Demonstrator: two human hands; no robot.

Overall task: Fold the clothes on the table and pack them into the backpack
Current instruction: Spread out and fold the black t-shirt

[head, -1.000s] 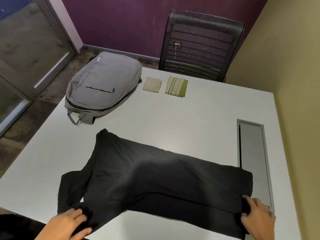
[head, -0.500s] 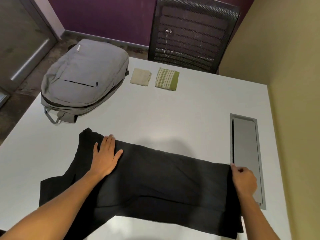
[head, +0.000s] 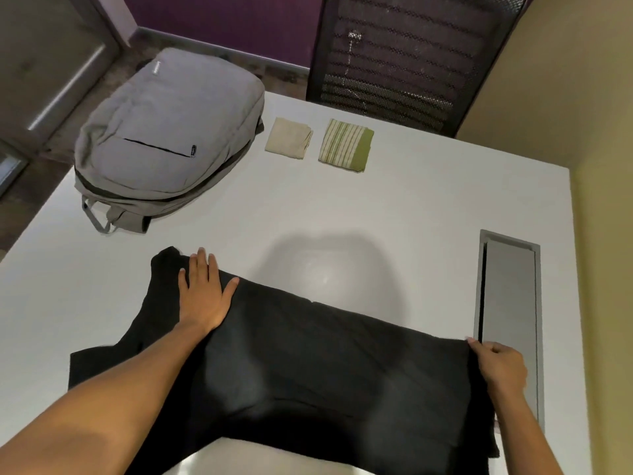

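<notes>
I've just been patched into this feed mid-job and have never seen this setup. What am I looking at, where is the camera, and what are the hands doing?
There is no robot: a person works with bare hands, and the one camera sits on their head, looking down at a white table. The left hand lies flat on a black garment spread along the near edge. The right hand pinches the garment's right end. Farther back lie a grey backpack, which looks closed, a folded beige cloth and a folded green striped cloth. A mesh chair stands behind the table, and a metal cable hatch is set into its right side.
</notes>
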